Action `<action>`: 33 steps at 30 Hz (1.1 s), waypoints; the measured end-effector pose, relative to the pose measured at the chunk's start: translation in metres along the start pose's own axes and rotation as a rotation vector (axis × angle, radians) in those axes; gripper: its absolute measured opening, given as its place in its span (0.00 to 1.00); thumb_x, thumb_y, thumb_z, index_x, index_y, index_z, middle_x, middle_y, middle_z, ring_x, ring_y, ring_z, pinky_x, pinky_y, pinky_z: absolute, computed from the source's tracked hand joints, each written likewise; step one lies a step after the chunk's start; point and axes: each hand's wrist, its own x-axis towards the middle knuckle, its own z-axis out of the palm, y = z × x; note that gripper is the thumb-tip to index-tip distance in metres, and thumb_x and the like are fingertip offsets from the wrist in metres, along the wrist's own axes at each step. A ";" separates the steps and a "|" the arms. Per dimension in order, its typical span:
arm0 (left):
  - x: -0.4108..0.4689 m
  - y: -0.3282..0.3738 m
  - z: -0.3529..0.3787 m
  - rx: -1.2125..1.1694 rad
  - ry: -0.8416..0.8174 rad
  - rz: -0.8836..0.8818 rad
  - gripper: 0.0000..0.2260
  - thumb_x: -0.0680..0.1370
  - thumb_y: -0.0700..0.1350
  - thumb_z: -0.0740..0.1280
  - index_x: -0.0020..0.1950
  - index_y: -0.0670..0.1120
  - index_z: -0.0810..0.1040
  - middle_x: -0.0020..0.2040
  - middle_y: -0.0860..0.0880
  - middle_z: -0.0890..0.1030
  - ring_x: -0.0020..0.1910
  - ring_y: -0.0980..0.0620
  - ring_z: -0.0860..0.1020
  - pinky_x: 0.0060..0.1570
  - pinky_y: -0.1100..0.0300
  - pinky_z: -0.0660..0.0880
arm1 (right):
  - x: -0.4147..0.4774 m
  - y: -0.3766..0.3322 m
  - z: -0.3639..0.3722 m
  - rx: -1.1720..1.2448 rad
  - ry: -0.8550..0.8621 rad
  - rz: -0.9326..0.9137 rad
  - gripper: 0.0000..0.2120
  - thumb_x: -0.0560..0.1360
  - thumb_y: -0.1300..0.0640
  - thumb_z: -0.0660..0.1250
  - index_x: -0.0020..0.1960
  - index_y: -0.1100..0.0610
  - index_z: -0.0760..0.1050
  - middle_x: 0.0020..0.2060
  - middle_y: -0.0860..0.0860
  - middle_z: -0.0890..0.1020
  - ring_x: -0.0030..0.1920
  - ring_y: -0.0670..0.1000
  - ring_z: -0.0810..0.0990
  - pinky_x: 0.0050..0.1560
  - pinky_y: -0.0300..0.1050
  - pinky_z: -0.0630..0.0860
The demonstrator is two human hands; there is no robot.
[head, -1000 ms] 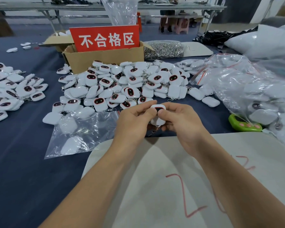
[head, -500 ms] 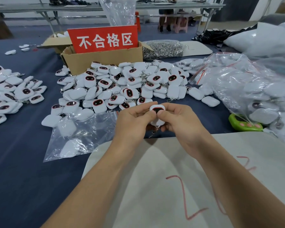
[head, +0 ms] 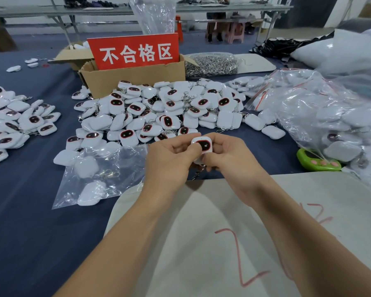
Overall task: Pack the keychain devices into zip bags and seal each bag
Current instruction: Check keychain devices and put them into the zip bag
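White keychain device (head: pixel 202 144) held face-up, just in front of loose pile (head: pixel 163 110) | left hand (head: pixel 167 160) and right hand (head: pixel 230 159) both pinch it, probably a face check before bagging | zip bag (head: pixel 99 174) lies flat just left, within easy reach; can't tell if its mouth is sealed

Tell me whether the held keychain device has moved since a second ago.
No. The keychain device keeps its place left of the green toy; only its dark face shows more now.
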 end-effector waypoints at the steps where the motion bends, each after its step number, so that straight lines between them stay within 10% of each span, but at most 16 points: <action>1: 0.000 -0.001 0.001 0.000 -0.007 0.008 0.10 0.75 0.40 0.74 0.55 0.49 0.88 0.47 0.53 0.88 0.48 0.54 0.87 0.48 0.61 0.83 | 0.000 0.000 0.000 0.002 0.009 -0.005 0.13 0.69 0.63 0.70 0.52 0.55 0.83 0.42 0.57 0.86 0.41 0.48 0.79 0.42 0.42 0.72; 9: -0.002 0.000 0.002 -0.001 -0.030 0.043 0.13 0.73 0.45 0.74 0.57 0.50 0.88 0.49 0.53 0.88 0.51 0.52 0.87 0.57 0.49 0.82 | -0.001 -0.002 0.002 -0.011 0.066 -0.012 0.15 0.76 0.72 0.66 0.52 0.54 0.83 0.38 0.51 0.86 0.36 0.46 0.76 0.35 0.35 0.72; 15: -0.006 0.004 0.001 0.151 0.063 0.249 0.11 0.75 0.45 0.76 0.43 0.64 0.86 0.42 0.60 0.87 0.44 0.60 0.86 0.48 0.66 0.80 | 0.001 -0.001 0.000 -0.011 0.247 -0.002 0.10 0.72 0.67 0.73 0.48 0.54 0.83 0.36 0.50 0.87 0.34 0.44 0.82 0.38 0.37 0.76; 20: -0.011 0.000 0.003 0.381 0.137 0.306 0.11 0.73 0.42 0.77 0.48 0.58 0.86 0.40 0.66 0.84 0.44 0.64 0.83 0.51 0.61 0.81 | 0.004 0.001 -0.005 -0.124 0.418 -0.130 0.14 0.68 0.67 0.74 0.37 0.46 0.84 0.36 0.47 0.87 0.37 0.46 0.83 0.43 0.41 0.80; 25: -0.015 0.003 0.004 0.393 0.153 0.351 0.18 0.73 0.45 0.77 0.55 0.67 0.81 0.42 0.74 0.81 0.44 0.67 0.82 0.49 0.68 0.78 | 0.003 0.000 -0.006 -0.221 0.473 -0.243 0.13 0.68 0.65 0.74 0.40 0.46 0.85 0.33 0.49 0.86 0.35 0.49 0.83 0.40 0.46 0.82; 33: -0.010 0.006 0.004 0.155 0.192 0.175 0.07 0.75 0.48 0.76 0.51 0.59 0.85 0.39 0.59 0.87 0.40 0.59 0.86 0.48 0.57 0.82 | 0.000 -0.001 -0.001 -0.408 0.439 -0.308 0.25 0.72 0.68 0.69 0.57 0.40 0.81 0.43 0.35 0.84 0.46 0.40 0.81 0.51 0.27 0.74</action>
